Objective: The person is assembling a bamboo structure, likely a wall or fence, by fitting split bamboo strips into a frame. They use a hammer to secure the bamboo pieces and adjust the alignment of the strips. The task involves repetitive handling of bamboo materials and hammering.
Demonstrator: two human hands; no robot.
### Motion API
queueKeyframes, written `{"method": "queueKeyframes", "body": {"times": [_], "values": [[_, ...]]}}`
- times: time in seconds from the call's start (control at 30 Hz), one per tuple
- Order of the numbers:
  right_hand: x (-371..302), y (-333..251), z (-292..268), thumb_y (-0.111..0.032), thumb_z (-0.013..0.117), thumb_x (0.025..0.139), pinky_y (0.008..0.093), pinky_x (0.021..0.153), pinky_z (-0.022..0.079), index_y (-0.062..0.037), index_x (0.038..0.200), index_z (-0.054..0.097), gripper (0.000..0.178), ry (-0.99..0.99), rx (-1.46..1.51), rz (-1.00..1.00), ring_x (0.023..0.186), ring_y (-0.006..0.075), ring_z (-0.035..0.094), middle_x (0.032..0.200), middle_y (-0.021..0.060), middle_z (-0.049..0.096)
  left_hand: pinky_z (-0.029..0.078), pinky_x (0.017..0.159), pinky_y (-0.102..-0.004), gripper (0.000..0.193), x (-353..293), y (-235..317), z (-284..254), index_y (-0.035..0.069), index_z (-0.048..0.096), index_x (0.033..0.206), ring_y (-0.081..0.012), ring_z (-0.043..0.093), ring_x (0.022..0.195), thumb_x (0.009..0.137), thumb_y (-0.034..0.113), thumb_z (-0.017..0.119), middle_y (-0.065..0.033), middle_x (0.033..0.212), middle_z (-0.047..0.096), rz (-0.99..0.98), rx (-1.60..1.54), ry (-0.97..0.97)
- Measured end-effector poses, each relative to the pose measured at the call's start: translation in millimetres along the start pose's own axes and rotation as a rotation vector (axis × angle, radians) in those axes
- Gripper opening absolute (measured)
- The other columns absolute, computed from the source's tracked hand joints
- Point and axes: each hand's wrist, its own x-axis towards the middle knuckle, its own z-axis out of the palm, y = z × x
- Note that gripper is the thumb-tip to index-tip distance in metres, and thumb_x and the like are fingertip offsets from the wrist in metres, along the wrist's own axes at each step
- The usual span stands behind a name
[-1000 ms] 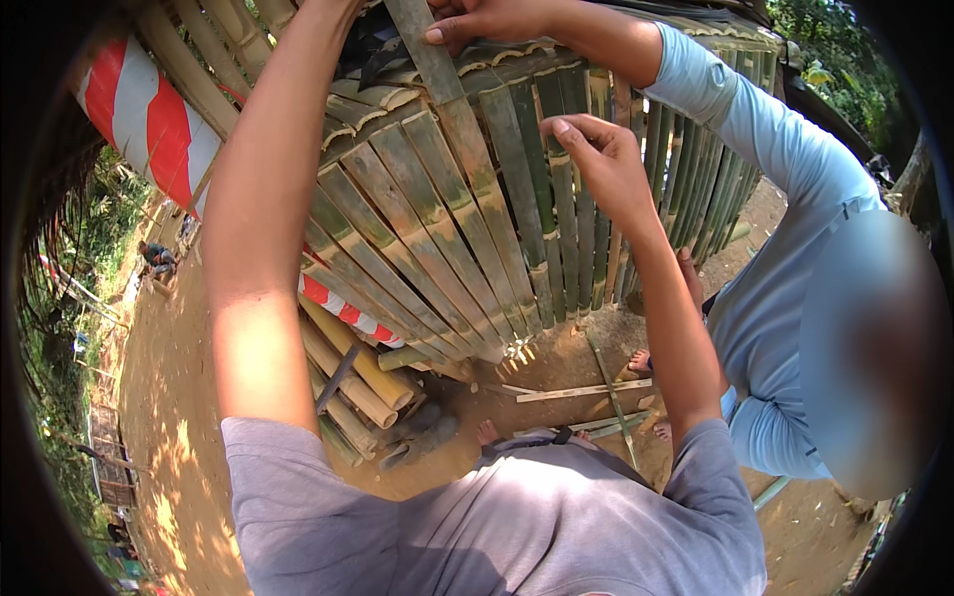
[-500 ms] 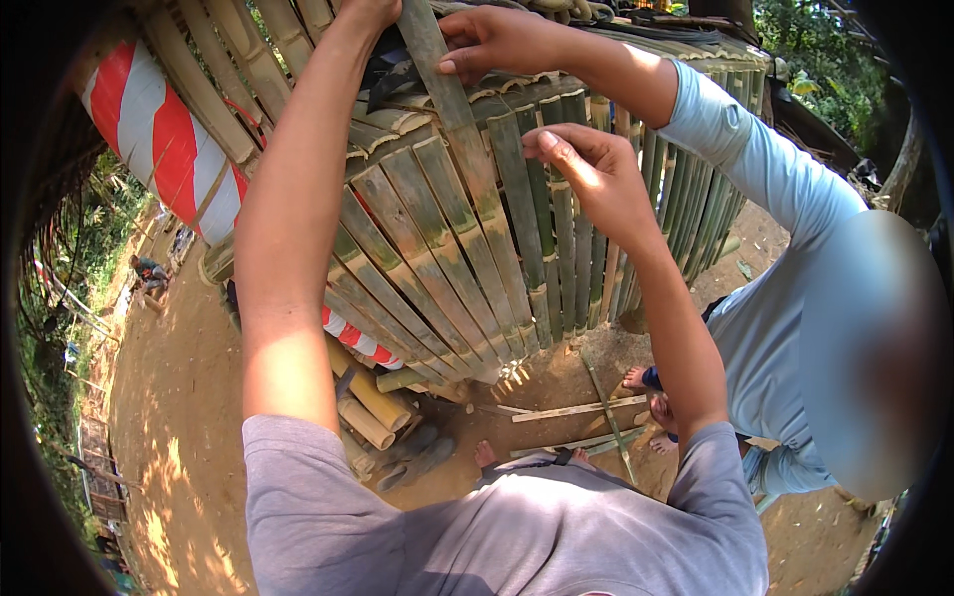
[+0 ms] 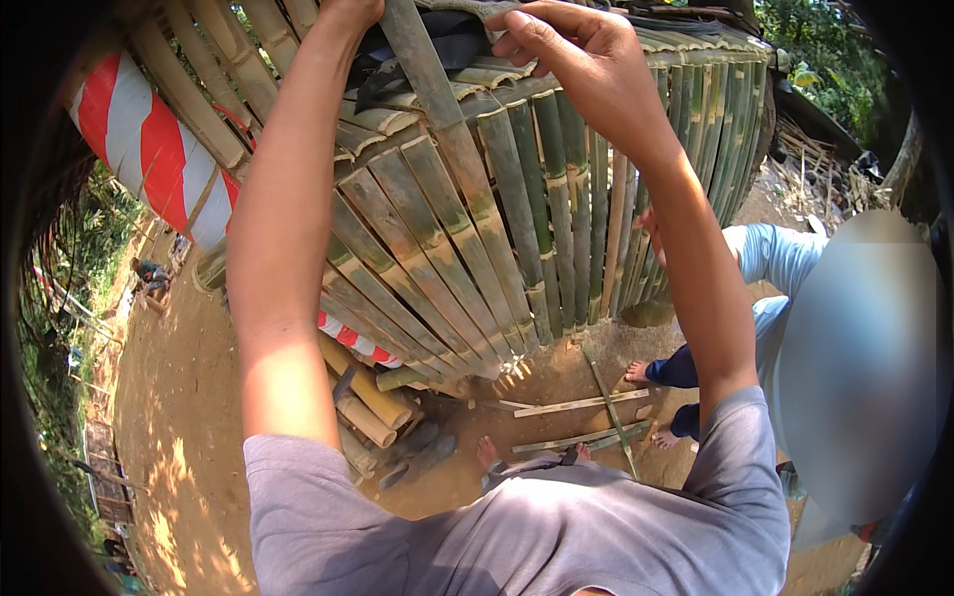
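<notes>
My left hand (image 3: 355, 10) reaches the upper edge of the picture beside a tall bamboo slat (image 3: 422, 60); its fingers are cut off from view. The slat rises above its neighbours in the bamboo slat wall (image 3: 437, 199). My right hand (image 3: 581, 45) is raised to the right of the slat, fingers curled together at the end of a grey cord (image 3: 467, 7). The cord runs left toward the slat's top. Dark cloth or strap material (image 3: 397, 79) lies behind the slat, on the split-bamboo top of the structure.
A co-worker in a light blue shirt (image 3: 775, 260) stands close at right. A red-and-white wrapped pole (image 3: 159, 149) slants at upper left. Cut bamboo poles (image 3: 373, 397), dark footwear (image 3: 422, 455) and loose bamboo strips (image 3: 581, 405) lie on the dirt ground below.
My right hand has moved up from the slat wall to the grey cord. The co-worker's arm has withdrawn from the slat and come down to the right.
</notes>
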Motion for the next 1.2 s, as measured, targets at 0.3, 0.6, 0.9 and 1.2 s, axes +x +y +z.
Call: {"method": "queueKeyframes", "body": {"times": [0.3,0.6,0.9,1.2], "values": [[5,43,-16,-0.027,0.06,0.098,0.0254,0.064,0.046,0.0036,0.085,0.071,0.035,0.025,-0.042,0.016,0.069,0.0076,0.058,0.073,0.0003,0.066,0.039,0.038,-0.0249,0.029,2,5,-10,0.013,0.047,0.096,-0.0078,0.044,0.045,0.103,0.041,0.05,0.0022,0.066,0.046,0.032,0.075,0.02],[7,61,-16,-0.028,0.06,0.1,0.0289,0.09,0.052,-0.0009,0.113,0.072,0.033,-0.028,-0.25,0.066,0.093,0.0121,0.068,0.091,0.0051,0.074,0.037,0.037,-0.0243,0.031,-2,17,-7,0.014,0.046,0.098,-0.0073,0.045,0.045,0.102,0.044,0.051,0.0025,0.066,0.046,0.001,0.099,0.053],[-14,82,-22,-0.028,0.061,0.098,0.0279,0.089,0.051,0.0011,0.115,0.07,0.035,-0.073,-0.245,0.17,0.095,0.0118,0.068,0.095,0.0072,0.074,0.037,0.037,-0.0234,0.03,2,12,-12,0.013,0.047,0.1,-0.007,0.044,0.045,0.102,0.042,0.053,0.0024,0.067,0.046,0.019,0.107,0.046],[-29,68,-36,-0.027,0.059,0.1,0.0251,0.08,0.049,-0.0002,0.114,0.071,0.033,0.015,-0.029,0.172,0.088,0.0102,0.065,0.094,0.005,0.073,0.04,0.038,-0.0235,0.03,0,12,-13,0.012,0.048,0.101,-0.0078,0.046,0.046,0.102,0.041,0.054,0.0017,0.068,0.048,0.035,0.11,0.037]]}}
